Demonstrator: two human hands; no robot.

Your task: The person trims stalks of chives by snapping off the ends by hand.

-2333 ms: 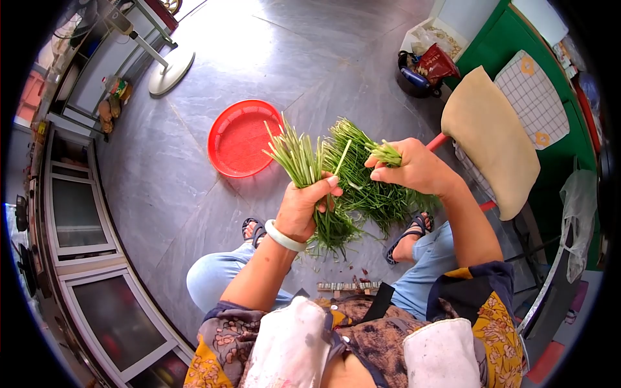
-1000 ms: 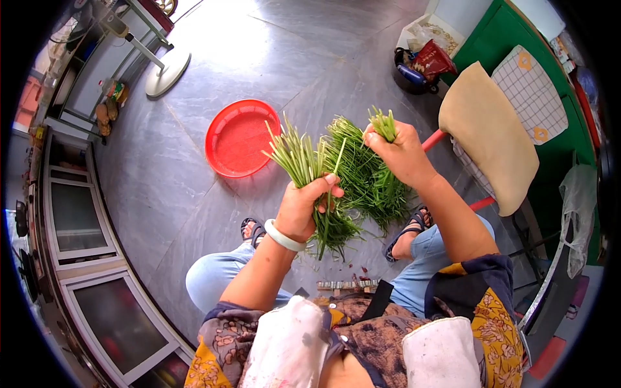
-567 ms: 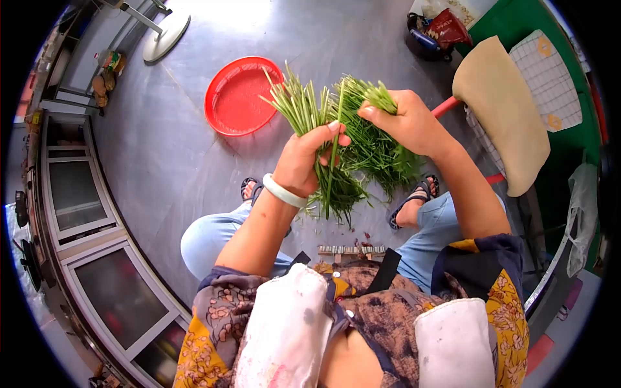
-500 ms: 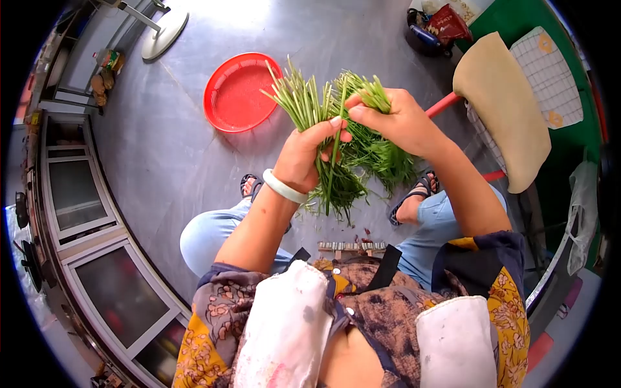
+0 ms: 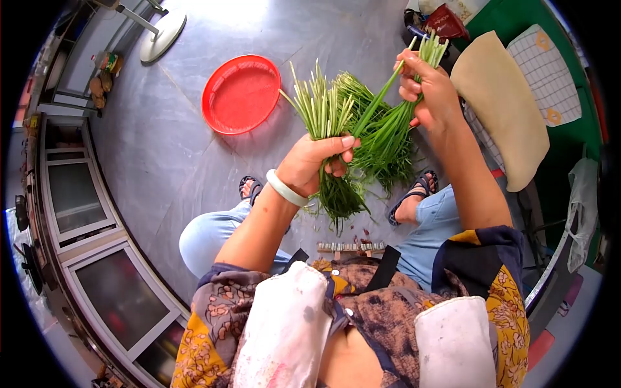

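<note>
A thick bunch of green stalks is in my left hand, pale cut ends up and leaves hanging below the fist. Up and to the right, my right hand grips a smaller bunch, its ends above the fingers and its long leaves trailing down-left toward the left hand. A loose pile of the same greens lies on the floor behind and below the hands. Left of the pile sits a round red plastic basket with nothing visible in it.
A chair with a tan cover stands at the right, beside a green cabinet. Glass-fronted cabinets line the left side. A fan base is at the upper left. Sandalled feet flank the greens.
My right hand has risen up and right, away from my left hand, with its bunch now stretched out. One longer stalk shows beside that bunch. The view has tilted, moving the room upward.
</note>
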